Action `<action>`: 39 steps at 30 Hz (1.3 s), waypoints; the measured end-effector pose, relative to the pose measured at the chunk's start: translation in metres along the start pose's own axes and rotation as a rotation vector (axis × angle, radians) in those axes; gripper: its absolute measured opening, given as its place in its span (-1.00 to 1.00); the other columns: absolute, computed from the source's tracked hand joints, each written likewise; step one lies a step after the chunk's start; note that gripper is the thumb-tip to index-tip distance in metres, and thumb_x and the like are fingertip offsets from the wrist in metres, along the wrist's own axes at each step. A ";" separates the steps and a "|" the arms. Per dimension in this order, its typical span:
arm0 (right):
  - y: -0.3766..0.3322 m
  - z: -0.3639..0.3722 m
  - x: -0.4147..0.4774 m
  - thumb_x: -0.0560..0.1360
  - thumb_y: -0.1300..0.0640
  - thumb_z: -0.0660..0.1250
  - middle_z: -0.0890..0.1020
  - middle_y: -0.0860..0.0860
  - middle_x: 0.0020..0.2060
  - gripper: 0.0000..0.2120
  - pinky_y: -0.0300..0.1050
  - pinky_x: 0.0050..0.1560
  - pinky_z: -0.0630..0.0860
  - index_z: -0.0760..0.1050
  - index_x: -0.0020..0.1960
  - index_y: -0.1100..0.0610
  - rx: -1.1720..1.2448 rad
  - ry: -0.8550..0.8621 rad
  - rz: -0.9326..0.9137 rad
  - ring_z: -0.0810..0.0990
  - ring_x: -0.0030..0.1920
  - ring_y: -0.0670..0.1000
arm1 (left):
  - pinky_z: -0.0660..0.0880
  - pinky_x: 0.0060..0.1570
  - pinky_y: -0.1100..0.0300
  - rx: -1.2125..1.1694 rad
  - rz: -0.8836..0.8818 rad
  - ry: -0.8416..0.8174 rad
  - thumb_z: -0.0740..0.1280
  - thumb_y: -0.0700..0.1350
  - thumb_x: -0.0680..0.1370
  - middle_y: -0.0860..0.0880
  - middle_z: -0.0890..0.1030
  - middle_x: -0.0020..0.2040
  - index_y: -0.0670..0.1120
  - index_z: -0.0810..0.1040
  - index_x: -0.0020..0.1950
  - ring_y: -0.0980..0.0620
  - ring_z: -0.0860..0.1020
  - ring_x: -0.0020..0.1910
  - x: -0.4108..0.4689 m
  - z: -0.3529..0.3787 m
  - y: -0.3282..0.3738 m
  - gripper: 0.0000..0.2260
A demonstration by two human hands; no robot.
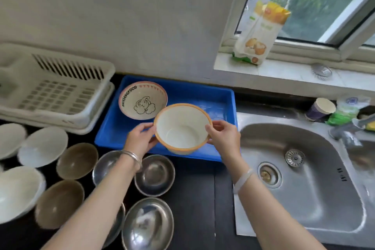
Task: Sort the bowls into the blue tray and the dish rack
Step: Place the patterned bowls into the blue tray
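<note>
Our left hand [140, 140] and right hand [223, 138] grip a white, orange-rimmed bowl [182, 128] at centre frame. Behind it, the blue tray [215, 95] holds one cartoon-printed bowl [143, 100].

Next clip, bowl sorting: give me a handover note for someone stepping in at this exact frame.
Left hand and right hand both grip the orange-rimmed bowl, held over the blue tray.
Done: the elephant-print bowl sits in the tray's far-left corner.
The dish rack holds no bowls.
Left: set this bowl down, then sort the white, brown and steel bowls waiting on the dark counter.
</note>
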State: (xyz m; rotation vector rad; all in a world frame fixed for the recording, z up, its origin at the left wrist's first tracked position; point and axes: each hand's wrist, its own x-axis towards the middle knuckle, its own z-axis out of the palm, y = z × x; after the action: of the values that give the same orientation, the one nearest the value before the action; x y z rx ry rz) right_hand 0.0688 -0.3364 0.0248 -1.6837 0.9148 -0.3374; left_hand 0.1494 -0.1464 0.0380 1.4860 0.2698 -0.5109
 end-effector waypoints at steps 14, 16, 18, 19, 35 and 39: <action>-0.049 0.164 0.100 0.45 0.18 0.35 0.62 -0.13 -0.32 -0.88 0.05 -0.05 0.64 0.55 -0.22 -0.03 -0.069 -0.156 -0.038 0.66 -0.16 0.05 | 0.46 0.22 -0.06 0.099 0.104 0.211 0.18 -0.32 0.55 -0.17 0.52 0.26 -0.21 0.41 0.30 -0.10 0.50 0.18 0.146 -0.053 0.030 -0.68; -0.048 0.173 0.107 0.46 0.19 0.33 0.60 -0.14 -0.33 -0.87 -0.02 -0.10 0.63 0.57 -0.19 -0.01 -0.108 -0.160 -0.042 0.64 -0.18 0.02 | 0.45 0.25 -0.10 0.125 0.096 0.226 0.19 -0.31 0.55 -0.18 0.53 0.26 -0.20 0.43 0.29 -0.14 0.50 0.22 0.158 -0.055 0.029 -0.69; -0.046 0.179 0.111 0.46 0.21 0.31 0.58 -0.17 -0.37 -0.86 -0.21 -0.28 0.54 0.63 -0.15 0.06 -0.167 -0.156 -0.068 0.59 -0.27 -0.07 | 0.46 0.22 -0.09 0.136 0.083 0.233 0.19 -0.32 0.55 -0.18 0.54 0.25 -0.20 0.44 0.28 -0.14 0.51 0.20 0.166 -0.058 0.026 -0.70; -0.045 0.182 0.113 0.46 0.22 0.30 0.57 -0.18 -0.38 -0.85 -0.27 -0.33 0.47 0.65 -0.11 0.09 -0.188 -0.154 -0.076 0.56 -0.30 -0.10 | 0.47 0.21 -0.08 0.143 0.076 0.239 0.19 -0.31 0.55 -0.18 0.55 0.24 -0.19 0.45 0.27 -0.13 0.51 0.19 0.169 -0.059 0.025 -0.70; -0.026 0.192 0.120 0.51 0.24 0.30 0.60 -0.07 -0.23 -0.80 -0.14 -0.08 0.56 0.63 0.08 0.15 -0.205 -0.134 -0.065 0.59 -0.17 -0.02 | 0.44 0.26 -0.11 0.221 0.052 0.236 0.22 -0.31 0.53 -0.15 0.55 0.25 -0.17 0.46 0.29 -0.14 0.51 0.23 0.187 -0.063 0.009 -0.67; -0.025 0.189 0.117 0.54 0.21 0.27 0.62 -0.04 -0.15 -0.78 -0.17 -0.07 0.53 0.59 0.14 0.14 -0.213 -0.164 -0.086 0.56 -0.16 -0.05 | 0.44 0.25 -0.10 0.289 0.091 0.239 0.22 -0.27 0.54 -0.14 0.55 0.26 -0.14 0.45 0.32 -0.13 0.51 0.23 0.184 -0.062 0.007 -0.66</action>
State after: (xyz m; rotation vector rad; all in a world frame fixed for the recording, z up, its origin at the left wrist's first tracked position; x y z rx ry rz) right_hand 0.2768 -0.2871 -0.0408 -1.9196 0.7790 -0.1603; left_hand 0.3204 -0.1145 -0.0480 1.8357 0.3233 -0.3073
